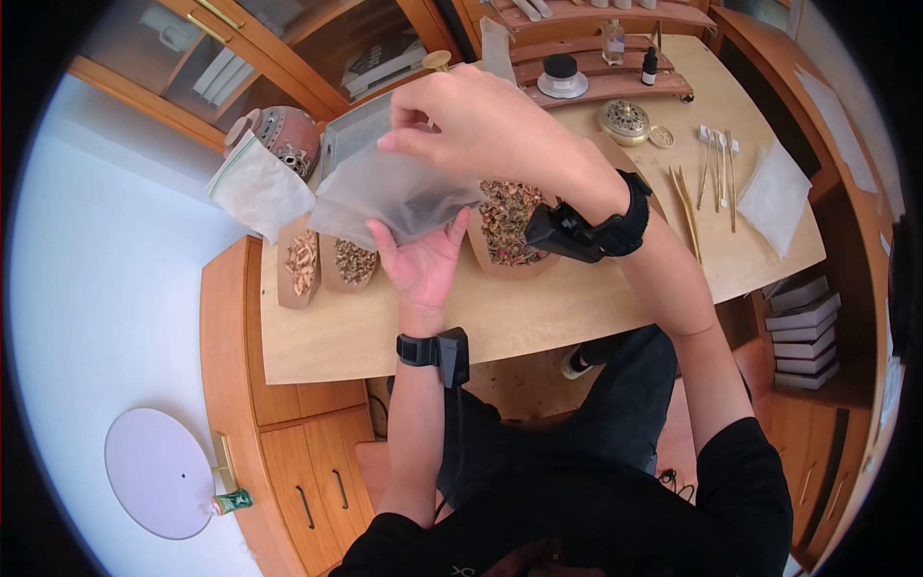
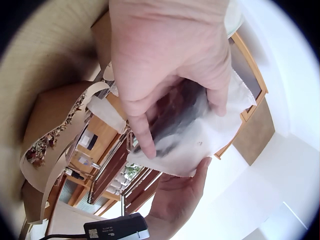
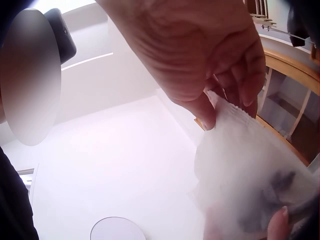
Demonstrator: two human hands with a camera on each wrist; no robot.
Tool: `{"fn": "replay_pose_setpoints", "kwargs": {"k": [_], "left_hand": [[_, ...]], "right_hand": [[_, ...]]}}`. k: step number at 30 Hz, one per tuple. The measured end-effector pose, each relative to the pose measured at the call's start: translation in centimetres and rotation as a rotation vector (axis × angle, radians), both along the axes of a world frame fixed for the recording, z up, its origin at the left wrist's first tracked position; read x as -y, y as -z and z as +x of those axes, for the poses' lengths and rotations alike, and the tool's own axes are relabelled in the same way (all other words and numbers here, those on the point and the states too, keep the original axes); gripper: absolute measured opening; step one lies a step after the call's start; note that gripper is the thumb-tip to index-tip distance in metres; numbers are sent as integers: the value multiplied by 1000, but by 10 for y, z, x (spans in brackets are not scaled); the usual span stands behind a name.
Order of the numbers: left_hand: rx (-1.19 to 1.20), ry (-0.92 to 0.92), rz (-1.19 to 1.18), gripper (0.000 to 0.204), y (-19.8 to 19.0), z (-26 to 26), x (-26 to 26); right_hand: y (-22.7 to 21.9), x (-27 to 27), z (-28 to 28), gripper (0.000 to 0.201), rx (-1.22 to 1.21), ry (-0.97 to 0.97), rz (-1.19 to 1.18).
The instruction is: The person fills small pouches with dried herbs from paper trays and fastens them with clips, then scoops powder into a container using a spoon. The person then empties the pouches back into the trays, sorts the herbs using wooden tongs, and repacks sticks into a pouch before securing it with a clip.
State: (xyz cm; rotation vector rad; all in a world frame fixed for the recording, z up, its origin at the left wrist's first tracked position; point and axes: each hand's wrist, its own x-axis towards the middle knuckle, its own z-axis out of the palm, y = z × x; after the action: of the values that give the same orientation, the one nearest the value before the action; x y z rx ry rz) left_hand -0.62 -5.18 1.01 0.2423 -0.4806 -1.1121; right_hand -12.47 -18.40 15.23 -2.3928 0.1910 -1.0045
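Observation:
A translucent whitish bag [image 1: 370,188] with dark contents is held above the table. My right hand [image 1: 481,120] pinches its upper edge; the right wrist view shows thumb and fingers of that hand [image 3: 215,55] on the serrated rim of the bag [image 3: 235,145]. From below, my left hand [image 1: 423,264], palm up, grips the lower part. In the left wrist view, thumb and fingers of the left hand [image 2: 170,55] lie on either side of the bag [image 2: 200,135], where a dark mass shows through. What the contents are, I cannot tell.
Paper trays of dried pieces [image 1: 302,264], [image 1: 354,262] and mixed dried petals [image 1: 510,226] stand under the hands. A filled zip bag [image 1: 260,188] leans by a patterned jar [image 1: 288,139]. Rightward are a brass burner [image 1: 625,123], slim tools [image 1: 721,168] and a white packet [image 1: 774,197].

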Motion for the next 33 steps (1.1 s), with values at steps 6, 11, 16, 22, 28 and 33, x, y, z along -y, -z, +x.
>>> {"fn": "replay_pose_setpoints", "kwargs": {"k": [6,11,16,22,28,33], "left_hand": [[-77,35,-56,78,0,2,0],[-73,37,-64,76,-3,-1,1],[-93,49,-72,75,-3,-3,0],[-85,40,-63,75,-2,0,-1],[-217,43,-187,75,-2,3,1],[-204,42,-165,76,-4,2,0]], "right_hand": [[0,7,-1,24,-45,70,-14],[1,15,2,26,-34,20,57],[-2,16,-2,26,-110,40,64],[3,14,4,28,-56,6,88],[-1,-1,0,29,-58,24,73],[-2,5,2,26,-99,-44,66]]}}
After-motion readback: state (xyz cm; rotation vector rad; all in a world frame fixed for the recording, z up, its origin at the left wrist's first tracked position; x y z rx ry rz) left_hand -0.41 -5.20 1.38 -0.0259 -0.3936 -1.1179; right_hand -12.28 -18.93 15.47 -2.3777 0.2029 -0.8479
